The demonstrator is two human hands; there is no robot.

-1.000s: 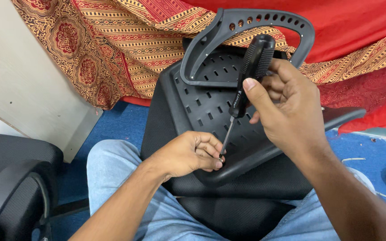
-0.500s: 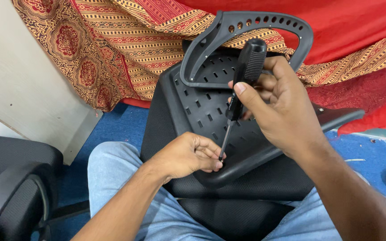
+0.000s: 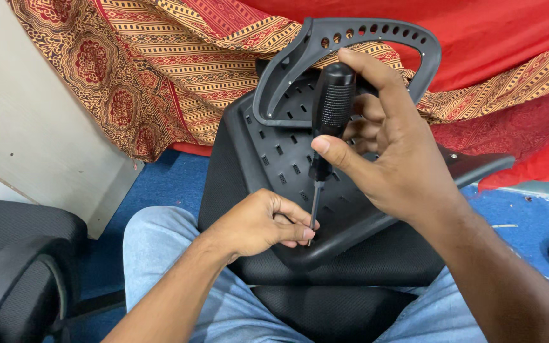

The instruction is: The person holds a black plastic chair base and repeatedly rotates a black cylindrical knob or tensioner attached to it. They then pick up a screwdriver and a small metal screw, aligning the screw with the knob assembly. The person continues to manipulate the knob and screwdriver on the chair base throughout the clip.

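Right hand grips black screwdriver (upright); left hand fingers pinch its tip

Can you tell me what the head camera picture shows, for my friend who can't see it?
A person's right hand holds a black screwdriver upright, its tip down by the fingers of the left hand, on a black plastic chair back resting on their lap. Behind it lies red and orange patterned cloth.

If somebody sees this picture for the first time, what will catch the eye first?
The black screwdriver at the centre, upright in the right hand. Its tip meets the black slotted chair panel on the lap, beside the left hand. Behind hangs red and orange patterned cloth.
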